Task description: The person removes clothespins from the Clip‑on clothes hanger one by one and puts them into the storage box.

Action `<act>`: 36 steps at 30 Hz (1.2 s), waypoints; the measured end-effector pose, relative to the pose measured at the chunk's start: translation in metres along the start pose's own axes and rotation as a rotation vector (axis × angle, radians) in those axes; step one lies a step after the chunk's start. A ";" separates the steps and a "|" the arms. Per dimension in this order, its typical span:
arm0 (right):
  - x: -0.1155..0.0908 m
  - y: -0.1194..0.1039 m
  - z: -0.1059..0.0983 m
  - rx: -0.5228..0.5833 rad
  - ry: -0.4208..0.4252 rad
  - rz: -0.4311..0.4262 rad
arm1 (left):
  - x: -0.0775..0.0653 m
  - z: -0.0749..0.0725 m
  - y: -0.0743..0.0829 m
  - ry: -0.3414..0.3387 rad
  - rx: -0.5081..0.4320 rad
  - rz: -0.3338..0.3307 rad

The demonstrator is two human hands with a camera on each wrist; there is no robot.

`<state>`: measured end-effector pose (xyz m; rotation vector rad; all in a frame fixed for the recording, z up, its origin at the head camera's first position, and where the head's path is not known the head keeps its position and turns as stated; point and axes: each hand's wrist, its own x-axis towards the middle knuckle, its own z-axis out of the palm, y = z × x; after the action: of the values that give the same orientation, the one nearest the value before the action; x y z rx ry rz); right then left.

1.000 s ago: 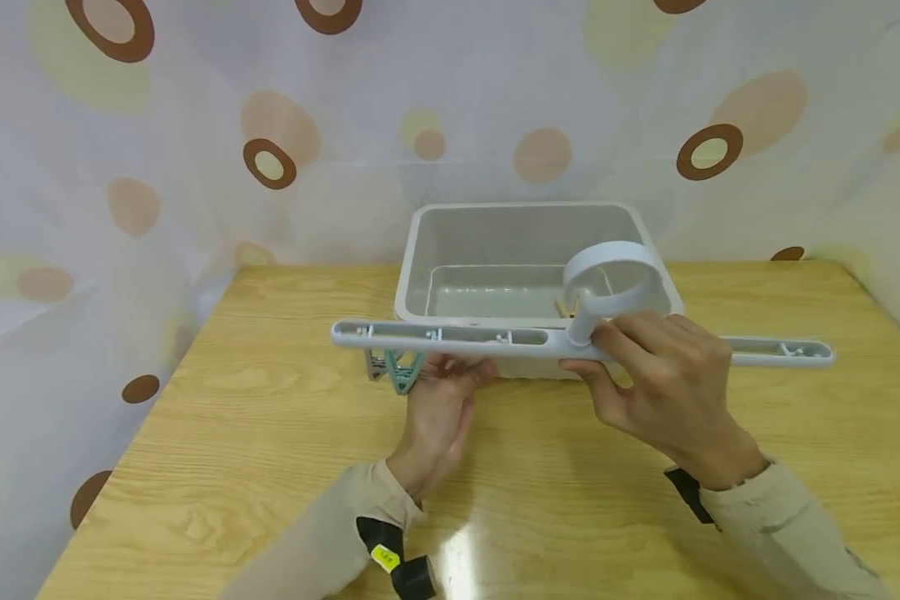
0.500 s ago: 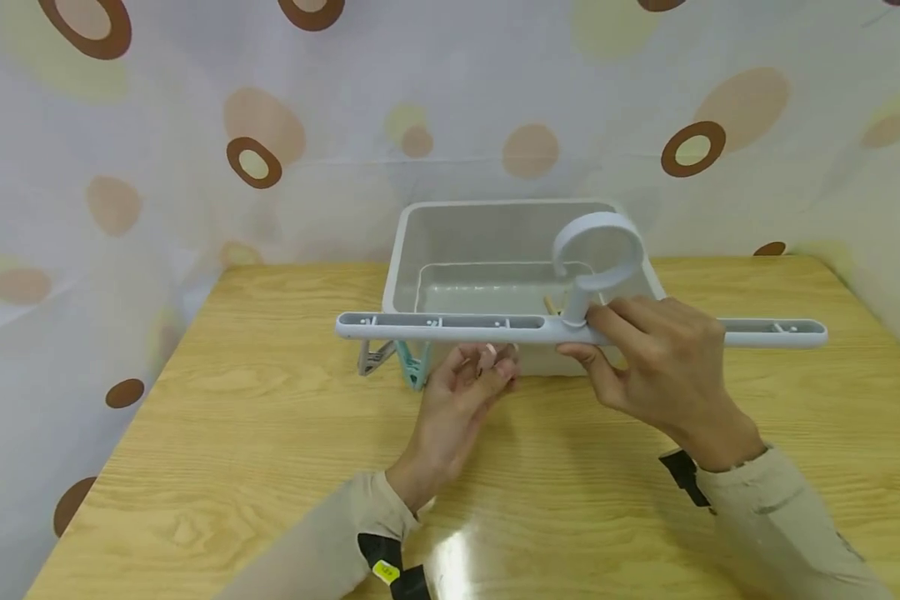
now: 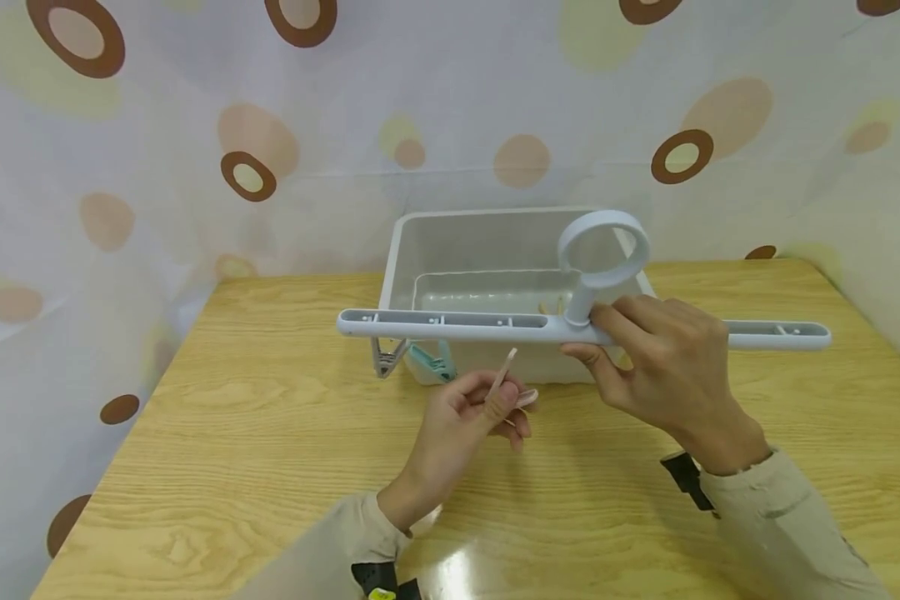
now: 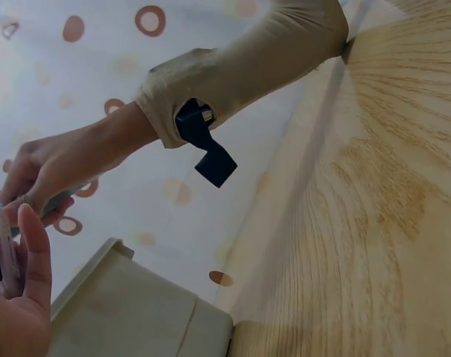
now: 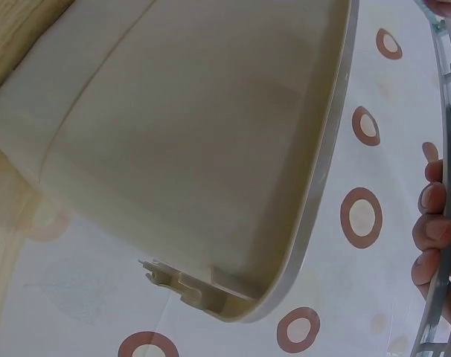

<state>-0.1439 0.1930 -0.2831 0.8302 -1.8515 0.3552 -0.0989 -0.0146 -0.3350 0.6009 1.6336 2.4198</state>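
Note:
My right hand (image 3: 667, 375) grips the middle of a pale blue-white hanger bar (image 3: 465, 328), just below its ring-shaped hook (image 3: 607, 218). In the right wrist view, several curled fingers (image 5: 434, 227) show against the bar. Two clothespins dangle under the bar's left part: a grey one (image 3: 386, 360) and a teal one (image 3: 435, 363), which tilts. Below the bar and apart from it, my left hand (image 3: 446, 429) pinches a pale pink clothespin (image 3: 503, 369) between thumb and fingers. The same pink clothespin (image 4: 10, 256) shows at the left edge of the left wrist view.
Behind the bar a light grey plastic bin (image 3: 495, 212) stands at the back of the wooden table (image 3: 270, 442). Small yellowish pieces lie inside it, partly hidden by the bar. A dotted curtain (image 3: 450, 100) hangs behind the table.
My left hand has come out from behind the bar, moving right and toward me, and the pink clothespin now shows in it. The teal clothespin has swung. My right hand still holds the hanger.

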 end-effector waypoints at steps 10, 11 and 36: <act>-0.005 0.004 0.001 -0.009 -0.043 -0.023 | -0.004 0.000 0.016 -0.109 0.131 0.070; -0.006 0.005 0.001 -0.008 -0.049 -0.026 | -0.005 0.000 0.020 -0.120 0.148 0.087; -0.014 0.000 -0.004 -0.010 -0.132 -0.073 | 0.015 -0.017 0.116 -0.124 0.823 0.437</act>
<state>-0.1382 0.2008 -0.2944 0.9309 -1.9369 0.2495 -0.1086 -0.0690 -0.2305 1.2993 2.6408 1.7699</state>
